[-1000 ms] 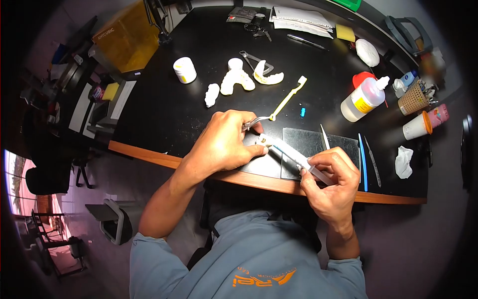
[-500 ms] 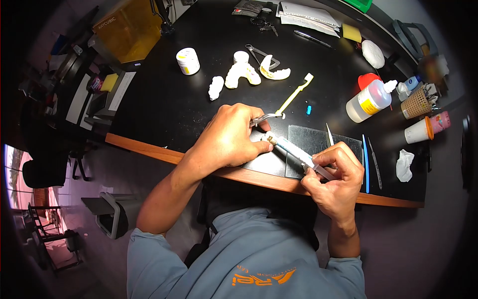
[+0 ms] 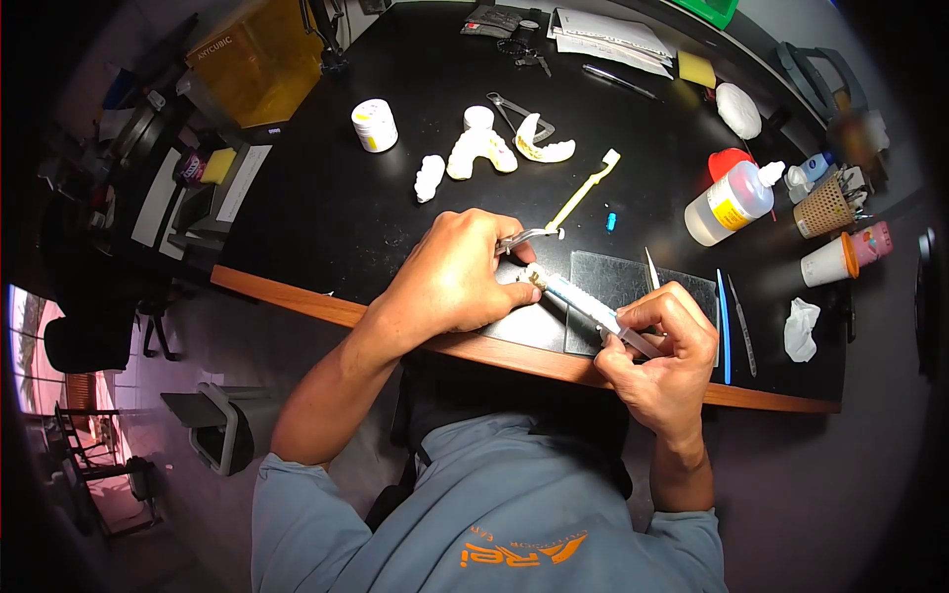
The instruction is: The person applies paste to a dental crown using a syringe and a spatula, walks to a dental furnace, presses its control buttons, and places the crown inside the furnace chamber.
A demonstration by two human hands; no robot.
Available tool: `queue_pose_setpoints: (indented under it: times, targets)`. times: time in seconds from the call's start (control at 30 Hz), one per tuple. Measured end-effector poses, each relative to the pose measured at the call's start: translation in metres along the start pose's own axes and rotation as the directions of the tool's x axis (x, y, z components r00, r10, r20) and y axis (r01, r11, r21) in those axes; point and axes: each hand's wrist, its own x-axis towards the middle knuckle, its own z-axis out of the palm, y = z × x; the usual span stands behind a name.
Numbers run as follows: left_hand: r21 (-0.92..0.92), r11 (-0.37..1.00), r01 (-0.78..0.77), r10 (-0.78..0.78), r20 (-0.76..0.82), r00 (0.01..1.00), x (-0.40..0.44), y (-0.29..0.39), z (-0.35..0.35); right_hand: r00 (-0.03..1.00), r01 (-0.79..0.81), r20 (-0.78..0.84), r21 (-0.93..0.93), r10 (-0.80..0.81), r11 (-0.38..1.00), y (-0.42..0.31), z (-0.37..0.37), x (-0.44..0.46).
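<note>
My left hand [image 3: 450,272] is closed around a shiny metal instrument with a curved end [image 3: 524,237]; its exact kind is partly hidden by my fingers. A small whitish bit [image 3: 560,234] sits at the end of that instrument. By my left thumb is a small white-and-gold dental piece [image 3: 535,276]; whether the thumb grips it or only touches it I cannot tell. My right hand [image 3: 662,351] is closed on a slim syringe [image 3: 583,299] with a pale blue label. The syringe slants up and left, its front end close to the dental piece and my left thumb.
Beneath the syringe lies a glass slab [image 3: 603,272]. Beyond my hands are a yellow toothbrush [image 3: 583,193], plaster tooth models [image 3: 481,153] and a white jar [image 3: 375,126]. To the right stand a squeeze bottle [image 3: 730,203], a blue stick [image 3: 725,326] and a crumpled tissue [image 3: 801,329].
Almost nothing differs. The view has shifted very slightly, and both hands keep their hold near the same spot, the syringe's front end staying by my left thumb.
</note>
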Motion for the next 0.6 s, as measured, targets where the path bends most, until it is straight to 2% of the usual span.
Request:
queue_pose_setpoints:
  times: [0.27,0.37,0.47,0.53,0.6]
  targets:
    - [0.0,1.0,0.009,-0.009,0.004,1.0,0.0,0.0,0.001,1.0,0.012,0.006,-0.063,-0.011,0.998,-0.004,-0.007,-0.002]
    - [0.003,1.0,0.024,-0.024,0.023,0.999,0.0,0.0,0.0,0.992,-0.067,-0.108,0.009,0.067,0.998,-0.003,-0.025,-0.009]
    - [-0.015,0.999,-0.033,0.032,-0.061,0.998,-0.004,-0.001,0.0,0.95,-0.089,-0.309,-0.143,0.041,0.986,0.014,-0.061,-0.015]
    - [-0.064,0.998,-0.004,0.0,-0.068,0.998,-0.011,0.01,-0.007,0.88,-0.207,-0.466,-0.194,0.096,0.959,0.032,-0.091,-0.022]
    - [-0.08,0.997,-0.001,-0.007,-0.1,0.995,-0.016,0.014,-0.011,0.836,-0.308,-0.548,-0.494,-0.015,0.813,0.046,-0.123,-0.027]
